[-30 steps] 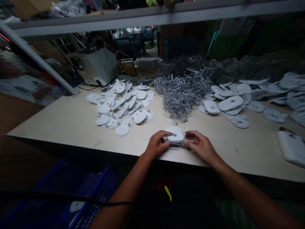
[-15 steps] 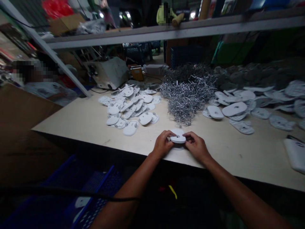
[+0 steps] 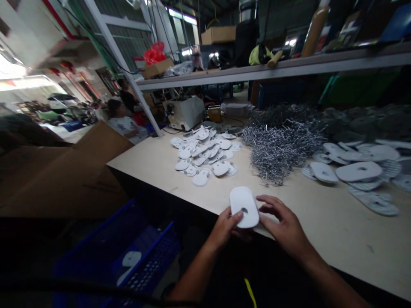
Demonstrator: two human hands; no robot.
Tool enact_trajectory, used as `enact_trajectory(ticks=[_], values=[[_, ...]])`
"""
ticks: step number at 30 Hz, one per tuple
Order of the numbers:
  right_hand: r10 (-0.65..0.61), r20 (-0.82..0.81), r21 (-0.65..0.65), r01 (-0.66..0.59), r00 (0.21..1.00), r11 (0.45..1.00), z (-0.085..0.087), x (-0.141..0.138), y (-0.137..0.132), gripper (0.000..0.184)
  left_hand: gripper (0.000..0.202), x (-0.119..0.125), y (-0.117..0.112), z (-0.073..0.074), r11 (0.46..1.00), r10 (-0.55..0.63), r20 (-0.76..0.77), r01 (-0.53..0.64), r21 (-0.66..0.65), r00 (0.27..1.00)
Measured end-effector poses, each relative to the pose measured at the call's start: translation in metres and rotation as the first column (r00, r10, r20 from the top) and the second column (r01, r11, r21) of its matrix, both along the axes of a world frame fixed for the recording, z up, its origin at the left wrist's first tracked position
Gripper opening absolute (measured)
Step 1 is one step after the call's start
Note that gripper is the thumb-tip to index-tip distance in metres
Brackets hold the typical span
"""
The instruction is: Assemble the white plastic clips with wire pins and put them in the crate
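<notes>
My left hand point(image 3: 229, 226) grips a white oval plate point(image 3: 242, 199) at its lower left, the thumb lying on its face next to a dark hole. The plate is tilted up at the front edge of the table point(image 3: 154, 167). At the plate's right side is my right hand point(image 3: 282, 220), its fingers apart; whether a fingertip touches the rim I cannot tell. Beyond the hands lies a pile of similar white plates point(image 3: 202, 149), some with grey parts on them. Right of that pile is a heap of thin metal pins point(image 3: 276, 149).
More white plates point(image 3: 359, 171) lie scattered on the right. A blue crate point(image 3: 150, 256) holding a few white pieces stands below the table at left, beside a large cardboard box point(image 3: 80, 175). A shelf point(image 3: 224, 77) spans the back. A seated person point(image 3: 123, 124) is beyond the left end.
The white plate has come off the tabletop toward me and been tilted to show its face. My right hand's fingers have spread from its edge. The view has swung left.
</notes>
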State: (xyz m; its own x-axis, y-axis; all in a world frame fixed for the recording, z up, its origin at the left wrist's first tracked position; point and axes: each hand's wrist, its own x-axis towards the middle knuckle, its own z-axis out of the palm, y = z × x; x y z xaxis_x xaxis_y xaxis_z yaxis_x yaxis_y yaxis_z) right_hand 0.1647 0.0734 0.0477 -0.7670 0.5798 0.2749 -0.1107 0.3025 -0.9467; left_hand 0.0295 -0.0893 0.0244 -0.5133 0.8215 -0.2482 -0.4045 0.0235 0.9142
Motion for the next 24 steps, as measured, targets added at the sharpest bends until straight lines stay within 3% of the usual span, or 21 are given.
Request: enact_trajectory(ticks=[2,4,6,7,11,14,17,21,23,24], values=[[0.034,0.075,-0.280,-0.011,0.997,0.960,-0.001,-0.006,-0.002,0.057,0.075,0.001,-0.004,0.003,0.992,0.125,-0.036,-0.125,0.008,0.992],[0.174,0.148,-0.514,-0.075,0.974,0.855,-0.002,-0.010,-0.005,0.067,0.071,0.001,-0.007,0.007,0.979,0.201,-0.094,-0.198,0.041,0.975],[0.325,0.166,-0.615,-0.160,0.931,0.772,-0.003,-0.012,-0.011,0.067,0.068,0.002,-0.010,0.009,0.974,0.224,-0.132,-0.215,0.078,0.966],[0.366,0.161,-0.627,-0.192,0.917,0.755,-0.002,-0.012,-0.014,0.066,0.067,0.003,-0.011,0.009,0.974,0.222,-0.140,-0.212,0.083,0.965],[0.405,0.155,-0.567,-0.255,0.901,0.784,-0.002,-0.006,-0.030,0.058,0.067,0.012,-0.015,0.003,0.984,0.178,-0.138,-0.172,0.052,0.974],[0.362,0.147,-0.551,-0.228,0.921,0.803,-0.008,-0.006,-0.039,0.053,0.066,0.019,-0.022,-0.003,0.968,0.242,-0.127,-0.229,0.106,0.962],[0.419,0.219,-0.526,-0.255,0.881,0.811,-0.011,-0.010,-0.043,0.055,0.070,0.026,-0.036,-0.011,0.951,0.298,-0.064,-0.290,0.112,0.953],[0.474,0.391,-0.484,-0.262,0.789,0.835,-0.005,-0.007,-0.031,0.065,0.076,0.033,-0.071,-0.031,0.979,0.202,0.144,-0.204,-0.002,0.969],[0.375,0.452,-0.479,-0.134,0.810,0.868,-0.004,-0.001,-0.014,0.070,0.072,0.032,-0.095,-0.043,0.980,0.196,0.323,-0.182,-0.074,0.926],[0.314,0.490,-0.481,-0.049,0.813,0.875,-0.005,0.003,-0.004,0.070,0.071,0.029,-0.109,-0.049,0.969,0.248,0.408,-0.218,-0.118,0.879]])
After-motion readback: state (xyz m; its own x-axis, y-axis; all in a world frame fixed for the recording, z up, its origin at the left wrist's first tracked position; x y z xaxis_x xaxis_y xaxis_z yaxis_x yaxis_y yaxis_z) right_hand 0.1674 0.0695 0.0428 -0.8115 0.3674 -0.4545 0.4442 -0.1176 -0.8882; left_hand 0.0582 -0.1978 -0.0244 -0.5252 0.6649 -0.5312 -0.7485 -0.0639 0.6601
